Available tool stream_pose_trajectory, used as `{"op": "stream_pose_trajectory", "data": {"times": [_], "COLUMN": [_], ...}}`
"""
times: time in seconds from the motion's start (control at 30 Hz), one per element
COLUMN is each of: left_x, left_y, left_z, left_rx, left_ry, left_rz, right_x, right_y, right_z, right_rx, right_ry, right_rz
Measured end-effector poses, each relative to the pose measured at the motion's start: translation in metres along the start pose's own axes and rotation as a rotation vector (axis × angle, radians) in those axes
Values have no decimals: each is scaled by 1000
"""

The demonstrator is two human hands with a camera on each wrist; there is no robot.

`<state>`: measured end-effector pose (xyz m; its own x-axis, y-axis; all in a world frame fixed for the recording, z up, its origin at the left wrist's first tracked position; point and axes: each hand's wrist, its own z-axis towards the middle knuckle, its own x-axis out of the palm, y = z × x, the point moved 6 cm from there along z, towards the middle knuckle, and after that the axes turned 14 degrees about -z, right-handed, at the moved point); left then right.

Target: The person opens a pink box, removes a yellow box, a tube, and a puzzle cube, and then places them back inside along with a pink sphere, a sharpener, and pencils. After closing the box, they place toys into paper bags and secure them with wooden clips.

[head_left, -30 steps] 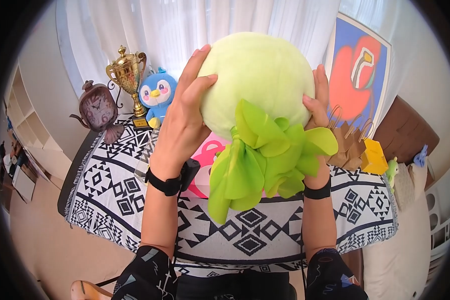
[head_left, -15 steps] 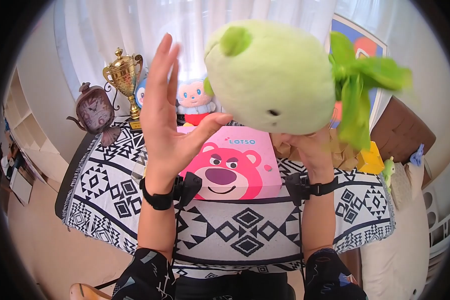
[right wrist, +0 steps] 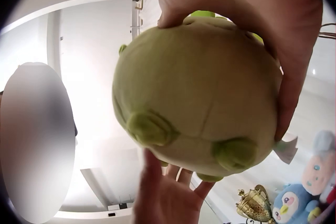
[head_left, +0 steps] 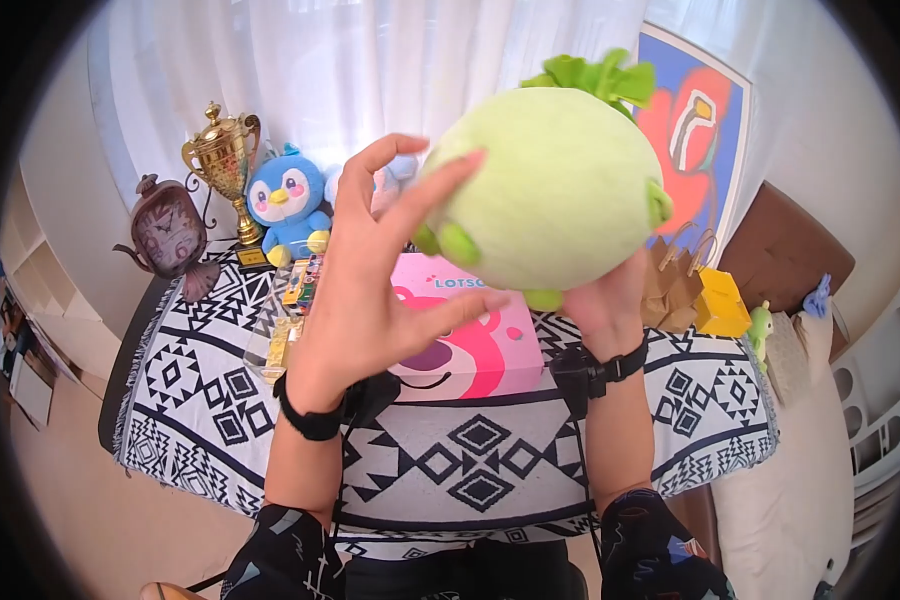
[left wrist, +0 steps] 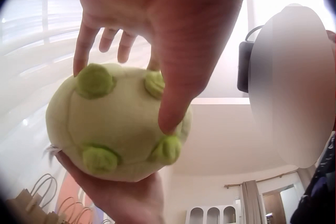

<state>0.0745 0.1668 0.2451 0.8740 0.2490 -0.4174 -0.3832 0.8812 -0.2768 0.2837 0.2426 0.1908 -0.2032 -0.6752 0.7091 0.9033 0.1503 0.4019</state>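
Observation:
A round pale green plush toy (head_left: 550, 190) with darker leaves (head_left: 610, 80) on its far side is held up above the table. My right hand (head_left: 610, 305) grips it from the lower right, with thumb and fingers spread round the body in the right wrist view. At the left, my left hand (head_left: 370, 280) has its fingers extended and spread. Its fingertips overlap the plush body and lie close to the stubby green feet (left wrist: 95, 80) in the left wrist view. A small whitish tag (right wrist: 286, 149) sticks out near my right fingers.
Below the toy lies a pink bear-face box (head_left: 515, 350) on a black-and-white patterned cloth (head_left: 480, 460). Behind to the left stand a clock (head_left: 167, 230), a gold trophy (head_left: 222, 160) and a blue penguin plush (head_left: 288, 195). Brown paper bags (head_left: 670, 290) and a yellow box (head_left: 720, 303) are at right.
The plush toy has been turned: its leaves swung from facing me, through the right, to the far side. My left hand let go, then came back close to it; my right hand keeps holding.

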Motion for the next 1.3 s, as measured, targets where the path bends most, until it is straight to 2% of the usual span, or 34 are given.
{"op": "stream_pose_trajectory", "data": {"times": [0.03, 0.1, 0.13, 0.23, 0.4, 0.47, 0.5, 0.57, 0.6, 0.63, 0.7, 0.73, 0.77, 0.83, 0.87, 0.9, 0.97, 1.0, 1.07, 1.2, 1.27, 1.3], "left_x": [1, 10, 13, 20, 19, 17, 21, 31, 31, 35, 34, 30, 24, 22, 22, 24, 34, 34, 29, 32, 29, 28], "left_y": [-3, -13, -19, -26, -17, 0, 5, 25, 20, 27, 49, 53, 52, 59, 63, 69, 77, 77, 78, 84, 80, 79], "left_z": [0, 0, 0, -1, -3, -8, -11, -19, -13, -13, -9, -7, -5, -8, -13, -15, -18, -15, -10, -13, -11, -11], "left_rx": [5, 97, 101, 157, 123, -33, -36, -338, -380, -381, -286, -406, -406, -544, -485, -485, -618, -616, -630, -625, -414, -413], "left_ry": [1, 134, 235, 221, 252, 225, 223, 111, 36, 33, -141, -174, -172, -160, -156, -155, -114, -113, -154, -164, -121, -121], "left_rz": [-10, -259, -280, -238, -259, -324, -321, -802, -830, -828, -564, -703, -701, -1126, -1132, -1132, -1318, -1317, -1091, -1141, -865, -865], "right_x": [-4, -7, -8, -11, -9, 1, 5, 21, 36, 48, 90, 101, 93, 65, 62, 60, 50, 49, 54, 52, 52, 52], "right_y": [2, 7, 9, 13, 17, 15, 11, 10, -1, -2, -1, -3, -1, 15, 11, 15, 11, 8, 5, 0, -2, -1], "right_z": [-1, -2, -2, -4, -6, -5, -4, 0, -2, -6, -16, -19, -19, -19, -15, -15, -8, -7, -9, -7, -7, -6], "right_rx": [-7, -39, -54, -92, -143, -156, -152, -343, -437, -435, -569, -634, -634, -608, -555, -556, -260, -261, -412, -425, -435, -436], "right_ry": [-4, 38, 58, 119, 232, 280, 281, -369, -392, -389, -311, -259, -261, -497, -439, -439, -233, -232, -263, -224, -199, -198], "right_rz": [-9, -76, -110, -207, -343, -387, -384, -1085, -1233, -1231, -1820, -2115, -2112, -1879, -1593, -1592, -1314, -1314, -1494, -1645, -1671, -1671]}}
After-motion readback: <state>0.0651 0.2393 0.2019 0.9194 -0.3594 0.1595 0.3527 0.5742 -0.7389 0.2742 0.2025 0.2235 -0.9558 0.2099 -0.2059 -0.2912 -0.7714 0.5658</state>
